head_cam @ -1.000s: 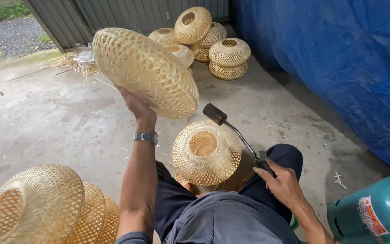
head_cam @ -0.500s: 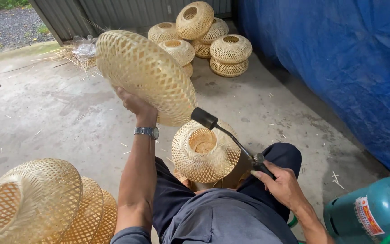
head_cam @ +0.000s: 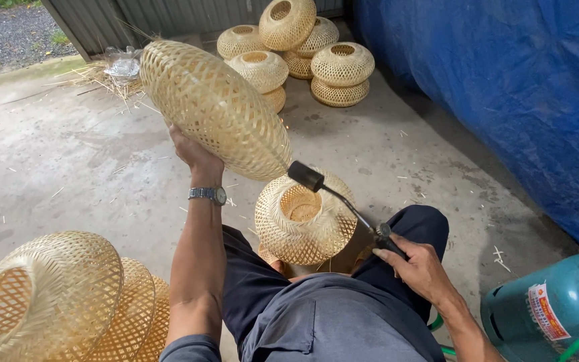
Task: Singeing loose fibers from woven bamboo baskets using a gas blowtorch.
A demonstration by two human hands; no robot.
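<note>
My left hand [head_cam: 192, 151] is raised and holds a woven bamboo lampshade [head_cam: 214, 106] up at an angle, gripping it from below; a wristwatch [head_cam: 209, 194] is on that wrist. My right hand [head_cam: 420, 265] grips the handle of a black gas torch [head_cam: 340, 198], whose nozzle points up at the lower end of the held lampshade. Another woven lampshade [head_cam: 303, 221] rests upright between my knees, its opening facing up, just below the torch head.
A stack of woven lampshades [head_cam: 61, 302] lies at the lower left. More lampshades [head_cam: 296, 47] are piled at the back by a metal wall. A blue tarp [head_cam: 504, 87] hangs on the right. A teal gas cylinder [head_cam: 557, 312] with a green hose stands at the lower right. Concrete floor [head_cam: 68, 161].
The torch head has moved up and left, closer to the lower end of the held lampshade. My left hand has tilted the lampshade slightly; the view has shifted a little.
</note>
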